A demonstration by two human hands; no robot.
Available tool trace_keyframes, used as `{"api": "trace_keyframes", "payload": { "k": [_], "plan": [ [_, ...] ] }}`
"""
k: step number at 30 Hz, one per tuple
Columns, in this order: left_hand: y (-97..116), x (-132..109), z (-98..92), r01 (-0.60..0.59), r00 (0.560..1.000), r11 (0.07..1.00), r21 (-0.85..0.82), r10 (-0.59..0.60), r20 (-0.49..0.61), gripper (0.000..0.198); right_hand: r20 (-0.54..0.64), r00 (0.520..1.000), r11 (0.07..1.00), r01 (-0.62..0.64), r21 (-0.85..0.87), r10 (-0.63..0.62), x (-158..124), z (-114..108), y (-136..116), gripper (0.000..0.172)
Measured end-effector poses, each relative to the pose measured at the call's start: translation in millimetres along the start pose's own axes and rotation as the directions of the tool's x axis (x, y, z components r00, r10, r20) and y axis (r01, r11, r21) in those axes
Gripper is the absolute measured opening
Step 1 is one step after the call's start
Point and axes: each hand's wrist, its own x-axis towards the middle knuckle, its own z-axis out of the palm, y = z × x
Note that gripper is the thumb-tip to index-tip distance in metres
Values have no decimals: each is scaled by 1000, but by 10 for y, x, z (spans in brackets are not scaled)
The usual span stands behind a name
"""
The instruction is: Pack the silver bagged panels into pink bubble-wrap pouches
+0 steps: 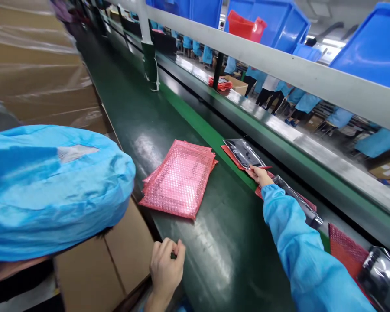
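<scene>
My right hand (pixel 261 175), in a blue sleeve, reaches across the conveyor belt. Its fingers pinch the near edge of a dark flat item in a clear plastic bag (pixel 243 152), which lies over a red bubble bag (pixel 231 157). Whether the fingers also grip the red bag I cannot tell. My left hand (pixel 166 268) is loosely curled above the near edge of the belt, with nothing visible in it. Beyond it, a fanned stack of pink-red bubble bags (pixel 182 177) lies on the green belt (pixel 211 247).
More dark bagged items (pixel 297 201) and a red bubble bag (pixel 344 251) lie along the far side. A person in a blue cap (pixel 58 186) is close at left, by cardboard boxes (pixel 87 273). Blue bins (pixel 373 47) stand above a white rail (pixel 279 60).
</scene>
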Motion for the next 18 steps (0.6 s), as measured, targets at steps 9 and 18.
{"api": "trace_keyframes", "payload": {
  "k": [9, 18],
  "plan": [
    [405, 67, -76, 227, 956, 849, -477, -100, 277, 41, 123, 972, 969, -215, 124, 200, -1186, -606, 339, 32],
    [1024, -95, 553, 665, 668, 522, -535, -96, 738, 57, 36, 954, 943, -300, 146, 298, -3427, -1521, 1133, 63]
  ]
}}
